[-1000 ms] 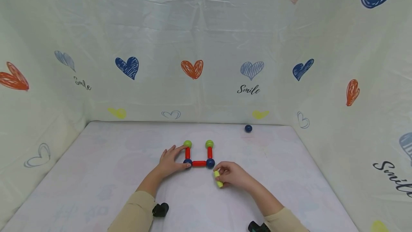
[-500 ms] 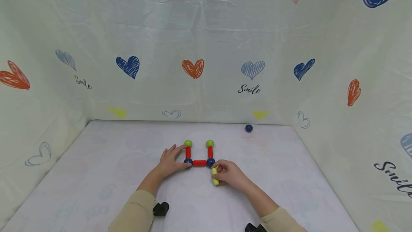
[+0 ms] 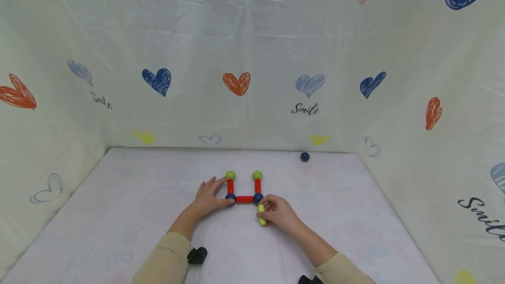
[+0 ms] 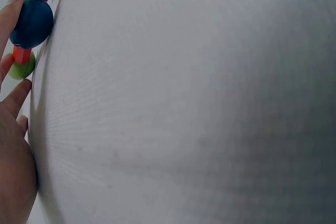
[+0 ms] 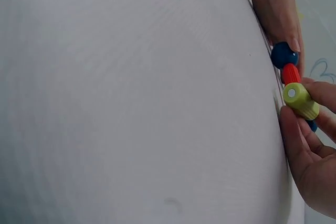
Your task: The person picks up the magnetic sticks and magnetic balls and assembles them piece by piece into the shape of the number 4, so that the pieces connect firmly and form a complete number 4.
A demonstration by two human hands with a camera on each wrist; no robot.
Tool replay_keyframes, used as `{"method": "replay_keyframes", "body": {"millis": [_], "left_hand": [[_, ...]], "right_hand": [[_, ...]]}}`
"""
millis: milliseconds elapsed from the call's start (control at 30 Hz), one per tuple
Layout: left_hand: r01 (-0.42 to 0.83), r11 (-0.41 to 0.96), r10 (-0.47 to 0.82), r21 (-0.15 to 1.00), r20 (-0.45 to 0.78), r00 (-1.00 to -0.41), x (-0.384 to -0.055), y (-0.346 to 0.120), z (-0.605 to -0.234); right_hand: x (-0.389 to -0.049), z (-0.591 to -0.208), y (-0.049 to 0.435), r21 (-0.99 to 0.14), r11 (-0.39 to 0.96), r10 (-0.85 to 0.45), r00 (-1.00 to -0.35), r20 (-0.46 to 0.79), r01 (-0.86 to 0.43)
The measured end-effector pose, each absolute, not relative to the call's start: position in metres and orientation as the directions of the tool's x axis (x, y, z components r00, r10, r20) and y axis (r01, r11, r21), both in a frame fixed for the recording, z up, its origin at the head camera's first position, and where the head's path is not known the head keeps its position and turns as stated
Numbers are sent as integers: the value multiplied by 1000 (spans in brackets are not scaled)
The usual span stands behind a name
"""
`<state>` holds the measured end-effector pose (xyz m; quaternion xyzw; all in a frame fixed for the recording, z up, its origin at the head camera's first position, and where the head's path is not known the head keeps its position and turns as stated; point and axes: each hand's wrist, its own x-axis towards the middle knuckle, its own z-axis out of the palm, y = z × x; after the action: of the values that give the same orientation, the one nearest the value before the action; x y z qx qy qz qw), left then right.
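Note:
A U-shaped frame of magnetic rods and balls lies on the table, with red rods (image 3: 244,199), two dark blue balls (image 3: 258,199) at its near corners and two green balls (image 3: 257,175) at its far ends. My left hand (image 3: 208,197) holds the frame's left side, thumb on the left blue ball (image 4: 32,23) and index finger at the left green ball (image 4: 23,66). Pinched between thumb and fingers of my right hand (image 3: 282,214) is a yellow-green magnetic rod (image 3: 262,216). Its far end is at the right blue ball; whether they touch is hard to tell. The rod's near end (image 5: 292,93) shows a metal disc.
A loose dark blue ball (image 3: 305,157) sits at the back edge of the white-covered table (image 3: 130,187), right of the frame. Behind stands a pale curtain (image 3: 272,47) printed with hearts. Black wrist devices (image 3: 197,255) are by both sleeves.
My right hand has moved a little left and away from me, bringing the yellow-green rod to the right blue ball and turning it straighter. My left hand and the frame stay put.

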<state>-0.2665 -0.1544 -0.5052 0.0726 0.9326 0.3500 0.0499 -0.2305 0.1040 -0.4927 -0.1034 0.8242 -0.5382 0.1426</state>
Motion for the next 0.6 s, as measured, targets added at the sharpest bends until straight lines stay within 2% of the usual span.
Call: {"method": "replay_keyframes", "body": {"millis": [600], "left_hand": [[100, 744, 171, 660, -43, -984, -266, -155, -504]], "right_hand": [[-229, -495, 97, -874, 486, -233, -967, -108, -20]]}}
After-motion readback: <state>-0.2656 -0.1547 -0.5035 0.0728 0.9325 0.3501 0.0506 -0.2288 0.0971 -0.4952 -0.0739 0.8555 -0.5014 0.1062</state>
